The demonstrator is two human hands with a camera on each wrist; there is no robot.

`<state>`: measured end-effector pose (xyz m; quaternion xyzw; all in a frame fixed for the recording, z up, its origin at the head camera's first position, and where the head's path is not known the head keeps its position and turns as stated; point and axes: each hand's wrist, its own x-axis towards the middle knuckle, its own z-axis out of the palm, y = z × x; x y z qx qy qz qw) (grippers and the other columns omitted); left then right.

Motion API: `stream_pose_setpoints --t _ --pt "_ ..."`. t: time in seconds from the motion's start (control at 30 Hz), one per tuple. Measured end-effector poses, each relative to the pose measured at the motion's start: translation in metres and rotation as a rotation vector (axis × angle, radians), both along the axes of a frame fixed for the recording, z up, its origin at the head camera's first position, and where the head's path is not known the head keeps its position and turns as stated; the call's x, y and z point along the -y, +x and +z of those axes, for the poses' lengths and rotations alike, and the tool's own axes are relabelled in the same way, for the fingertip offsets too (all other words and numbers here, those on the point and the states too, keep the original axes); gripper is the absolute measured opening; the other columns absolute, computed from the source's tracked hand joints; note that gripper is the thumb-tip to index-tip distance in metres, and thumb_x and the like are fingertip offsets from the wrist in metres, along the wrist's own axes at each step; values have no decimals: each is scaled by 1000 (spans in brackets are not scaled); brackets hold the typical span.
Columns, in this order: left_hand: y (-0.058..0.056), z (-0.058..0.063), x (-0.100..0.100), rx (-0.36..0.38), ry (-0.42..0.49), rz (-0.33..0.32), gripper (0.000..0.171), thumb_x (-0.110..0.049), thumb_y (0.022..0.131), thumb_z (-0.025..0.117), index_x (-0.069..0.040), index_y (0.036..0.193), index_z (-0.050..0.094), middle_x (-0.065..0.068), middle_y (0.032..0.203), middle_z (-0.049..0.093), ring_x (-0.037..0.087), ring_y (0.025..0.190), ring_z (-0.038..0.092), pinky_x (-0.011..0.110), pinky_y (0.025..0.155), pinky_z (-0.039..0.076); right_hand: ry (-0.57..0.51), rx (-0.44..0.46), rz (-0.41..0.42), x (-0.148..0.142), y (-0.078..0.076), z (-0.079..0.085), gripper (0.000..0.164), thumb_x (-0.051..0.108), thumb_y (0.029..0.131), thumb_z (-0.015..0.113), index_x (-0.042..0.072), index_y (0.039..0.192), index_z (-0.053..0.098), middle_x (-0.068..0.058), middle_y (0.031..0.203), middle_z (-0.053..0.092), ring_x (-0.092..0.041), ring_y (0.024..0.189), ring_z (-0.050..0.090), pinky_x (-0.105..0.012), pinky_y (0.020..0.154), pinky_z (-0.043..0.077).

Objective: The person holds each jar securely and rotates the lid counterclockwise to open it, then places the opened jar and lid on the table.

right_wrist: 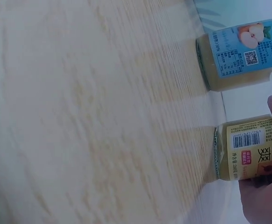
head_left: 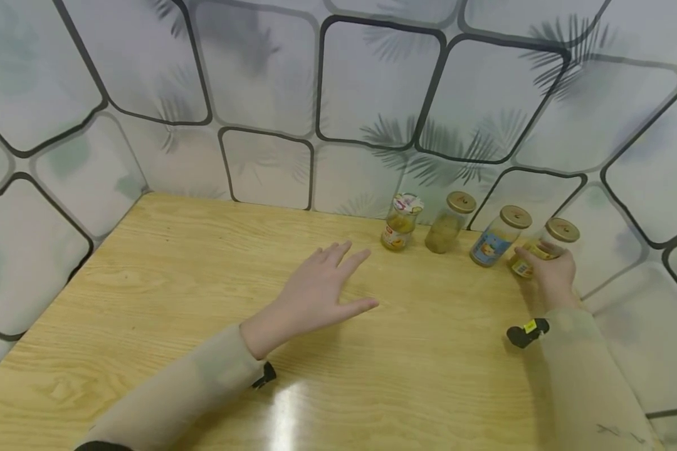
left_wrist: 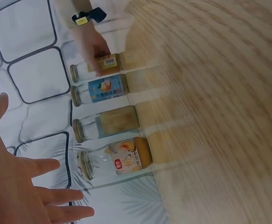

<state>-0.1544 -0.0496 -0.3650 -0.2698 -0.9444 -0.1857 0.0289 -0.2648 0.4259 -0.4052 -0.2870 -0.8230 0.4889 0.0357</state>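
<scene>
At the right end of a row of glass jars, my right hand grips a jar with a yellow label and a gold lid. Its base is at the tabletop in the right wrist view. Just left of it stands a jar with a blue label. Further left are a jar of pale contents and a jar with a white patterned lid. My left hand is spread over the middle of the table, holding nothing, short of the leftmost jar.
The wooden table meets a patterned wall right behind the jars. Another stretch of wall runs along the right side, near my right forearm. A black wrist strap piece sticks out beside the right sleeve.
</scene>
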Motion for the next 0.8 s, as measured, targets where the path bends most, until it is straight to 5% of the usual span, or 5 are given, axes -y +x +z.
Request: stream_pose_setpoints --t 0.2,0.37,0.57,0.67,0.8 --pt "-1 0 -3 30 6 -20 88 -73 98 54 -21 166 35 22 171 34 48 155 38 62 129 28 -76 -17 -46 3 -3 0 72 33 98 72 23 161 38 8 165 35 -24 161 24 -35 132 26" --pt "-1 -1 -4 28 6 -24 87 -73 99 54 -21 166 35 22 170 35 47 155 39 62 129 28 -214 -37 -90 8 -1 1 37 27 97 74 40 121 49 23 130 39 -21 157 26 -34 131 27" --pt "-4 -1 -5 20 -4 -26 87 -73 98 54 -21 166 35 21 170 36 45 155 39 61 128 30 -482 -115 -183 17 -1 3 48 13 92 83 35 118 49 19 120 39 -5 130 40 -23 110 47" --pt "-5 -2 -5 25 -4 -23 87 -73 98 53 -21 166 35 21 170 36 45 155 39 60 129 30 -608 -179 -201 22 0 2 54 5 88 85 30 118 49 17 124 38 -6 121 42 -22 90 56" --pt "-6 -3 -5 36 1 -20 87 -74 98 53 -21 166 35 21 170 35 44 155 39 59 129 30 -752 -256 -207 27 3 1 57 -5 87 82 26 118 46 14 127 36 -10 119 41 -27 83 60"
